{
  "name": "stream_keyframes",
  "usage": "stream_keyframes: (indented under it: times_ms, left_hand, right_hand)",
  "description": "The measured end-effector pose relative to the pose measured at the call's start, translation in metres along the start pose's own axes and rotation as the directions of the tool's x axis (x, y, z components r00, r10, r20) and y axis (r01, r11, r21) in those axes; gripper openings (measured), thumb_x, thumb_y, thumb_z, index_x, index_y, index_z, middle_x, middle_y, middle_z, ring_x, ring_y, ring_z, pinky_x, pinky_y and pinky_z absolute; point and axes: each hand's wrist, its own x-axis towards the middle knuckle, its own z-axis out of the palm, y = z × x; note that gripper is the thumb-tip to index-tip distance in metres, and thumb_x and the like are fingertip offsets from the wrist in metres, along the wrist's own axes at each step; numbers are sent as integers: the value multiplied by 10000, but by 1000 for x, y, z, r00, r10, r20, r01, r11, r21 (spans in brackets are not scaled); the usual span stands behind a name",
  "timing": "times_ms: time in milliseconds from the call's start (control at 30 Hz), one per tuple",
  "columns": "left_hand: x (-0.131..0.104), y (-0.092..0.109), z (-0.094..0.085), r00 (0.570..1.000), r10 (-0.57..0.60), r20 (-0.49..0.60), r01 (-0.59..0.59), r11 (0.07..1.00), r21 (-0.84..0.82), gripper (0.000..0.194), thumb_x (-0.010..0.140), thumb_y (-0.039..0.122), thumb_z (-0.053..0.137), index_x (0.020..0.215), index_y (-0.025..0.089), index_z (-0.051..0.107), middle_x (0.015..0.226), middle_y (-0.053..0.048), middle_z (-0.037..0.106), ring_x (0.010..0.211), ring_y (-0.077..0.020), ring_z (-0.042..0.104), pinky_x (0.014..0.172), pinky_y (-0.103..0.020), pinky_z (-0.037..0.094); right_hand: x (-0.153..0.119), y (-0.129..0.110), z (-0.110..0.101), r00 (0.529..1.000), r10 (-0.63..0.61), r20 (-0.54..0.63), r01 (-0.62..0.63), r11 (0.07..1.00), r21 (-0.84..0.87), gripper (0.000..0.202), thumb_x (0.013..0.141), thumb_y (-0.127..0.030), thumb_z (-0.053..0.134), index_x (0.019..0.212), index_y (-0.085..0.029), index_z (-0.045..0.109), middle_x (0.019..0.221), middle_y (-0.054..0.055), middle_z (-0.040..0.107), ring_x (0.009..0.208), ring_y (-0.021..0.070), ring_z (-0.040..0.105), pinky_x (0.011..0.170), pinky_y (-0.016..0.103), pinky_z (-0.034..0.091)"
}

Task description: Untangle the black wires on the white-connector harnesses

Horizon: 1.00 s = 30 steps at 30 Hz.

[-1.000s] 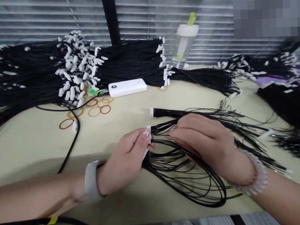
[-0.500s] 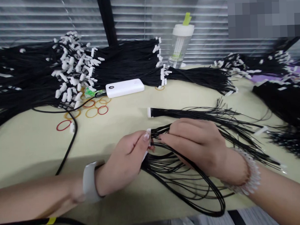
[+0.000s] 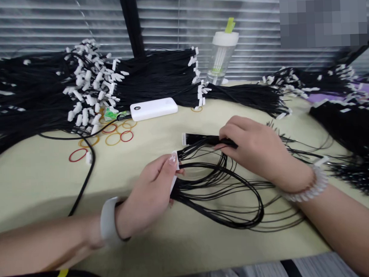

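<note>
Pinched between the thumb and fingers of my left hand [image 3: 148, 192] is a white connector [image 3: 175, 160] with black wires fanning out to the right. A second white connector piece [image 3: 173, 183] shows just below it. The looped wires [image 3: 236, 221] hang over the tabletop. My right hand [image 3: 257, 152], up and to the right, has its fingers closed on black wires. Beneath and beside it lies another wire bundle [image 3: 199, 138] with a white connector [image 3: 183, 139] at its left end.
Heaps of black cables [image 3: 158, 74] with white connectors line the back. A white power bank [image 3: 154, 109], rubber bands [image 3: 126, 136] and a clear bottle [image 3: 219, 60] stand or lie before them. A thick black cord [image 3: 86, 188] runs at left. More cables [image 3: 347, 124] lie at right.
My right hand has moved up and slightly right, over the other bundle, with wires in its fingers. My left hand has shifted slightly left with the connector. The wire loop has risen and changed shape.
</note>
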Motion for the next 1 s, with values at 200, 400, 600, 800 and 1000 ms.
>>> stream_keyframes:
  times_ms: [200, 400, 600, 800, 1000]
  left_hand:
    - [0, 3, 0, 999, -17, -40, 17, 1000, 5, 389, 799, 540, 351, 726, 186, 492, 660, 17, 511, 517, -97, 460, 375, -177, 378]
    - [1, 3, 0, 993, 14, -119, -12, 1000, 18, 387, 800, 523, 368, 720, 172, 509, 642, 7, 515, 511, -98, 474, 383, -175, 381]
    - [4, 3, -1, 990, 13, -137, -12, 1000, 9, 381, 801, 524, 361, 733, 180, 508, 622, 9, 489, 518, -109, 469, 384, -184, 391]
    - [3, 6, 2, 986, 103, -134, -90, 991, 100, 358, 834, 473, 328, 688, 178, 469, 631, 9, 501, 554, -112, 467, 452, -196, 387]
    - [1, 5, 3, 983, 154, -96, -134, 973, 186, 333, 851, 432, 326, 697, 178, 478, 624, 23, 495, 542, -100, 438, 462, -193, 349]
  right_hand:
    - [4, 12, 0, 990, 137, -24, -132, 979, 153, 324, 717, -442, 570, 876, -166, 513, 845, 42, 549, 729, 150, 506, 574, 245, 355]
    - [2, 41, -14, 791, -106, 603, -356, 722, 593, 366, 831, -468, 371, 752, -160, 551, 697, 13, 574, 629, 104, 510, 597, 222, 397]
    - [-5, 39, -29, 492, -459, 740, -393, 642, 659, 193, 786, -249, 453, 671, -157, 578, 570, -21, 506, 525, 76, 432, 476, 183, 324]
    - [-6, -7, -36, 770, -432, 470, -165, 576, 801, 206, 816, -204, 419, 638, -155, 511, 568, -36, 446, 528, 65, 363, 479, 184, 313]
    - [-7, -52, -27, 919, -263, 293, -70, 623, 779, 297, 869, -232, 333, 609, -154, 452, 560, -37, 426, 531, 59, 325, 469, 190, 269]
